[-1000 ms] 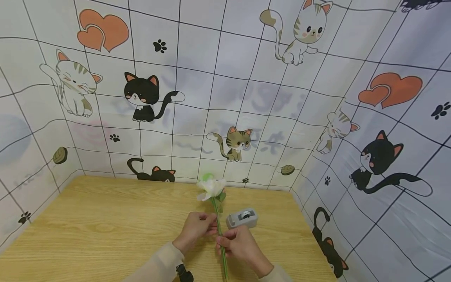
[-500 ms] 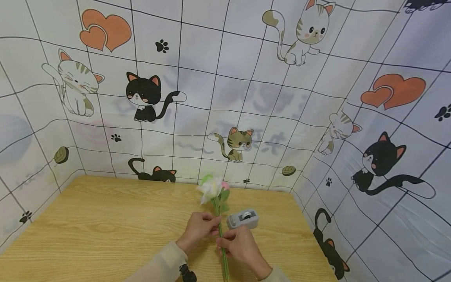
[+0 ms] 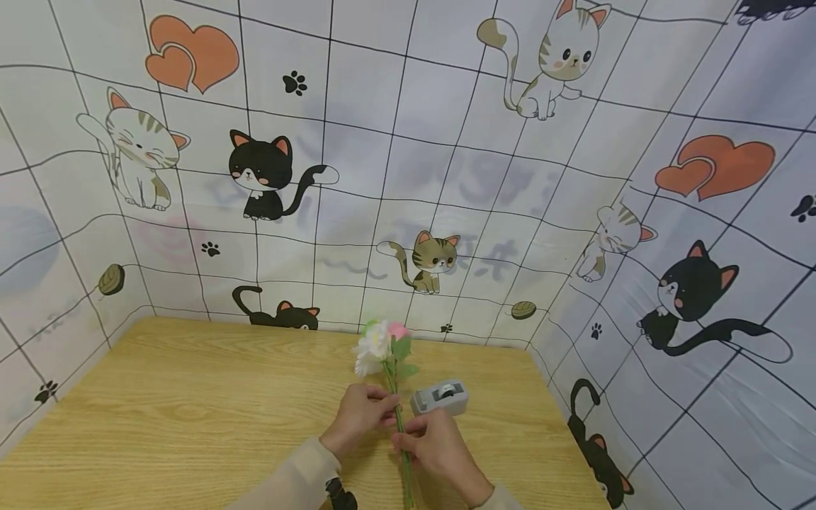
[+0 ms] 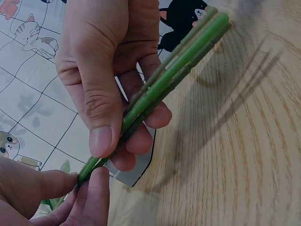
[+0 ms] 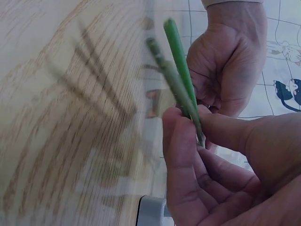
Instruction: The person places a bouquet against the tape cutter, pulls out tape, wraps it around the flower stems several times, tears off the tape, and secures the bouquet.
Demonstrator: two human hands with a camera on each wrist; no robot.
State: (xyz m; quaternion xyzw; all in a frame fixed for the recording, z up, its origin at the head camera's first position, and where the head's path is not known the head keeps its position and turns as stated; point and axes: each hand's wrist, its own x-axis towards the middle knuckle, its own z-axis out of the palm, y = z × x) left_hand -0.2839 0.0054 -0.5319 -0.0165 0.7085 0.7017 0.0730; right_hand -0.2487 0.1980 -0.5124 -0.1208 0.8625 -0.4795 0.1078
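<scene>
A small bunch of flowers leans up from between both hands, with a white bloom (image 3: 374, 348), a pink bloom (image 3: 399, 330) and a bit of green behind them. Leaves (image 3: 403, 347) show at the right of the blooms. My left hand (image 3: 360, 418) pinches the green stems (image 4: 188, 54) higher up, nearer the blooms. Lower down, my right hand (image 3: 441, 450) grips the same stems between thumb and fingers. In the left wrist view the stem ends fan slightly apart beyond the right hand's thumb. Fingers partly hide the middle of the stems.
A grey tape dispenser (image 3: 440, 398) stands just beyond my right hand. The wooden table (image 3: 210, 411) ends at a cat-print cloth (image 3: 344, 212) hung behind and to the sides. A black object (image 3: 341, 494) is at the left wrist.
The bunch has turned: the white bloom now faces left, and the pink bloom and leaves show at its right. My left hand has shifted slightly right; the right hand stays almost in place.
</scene>
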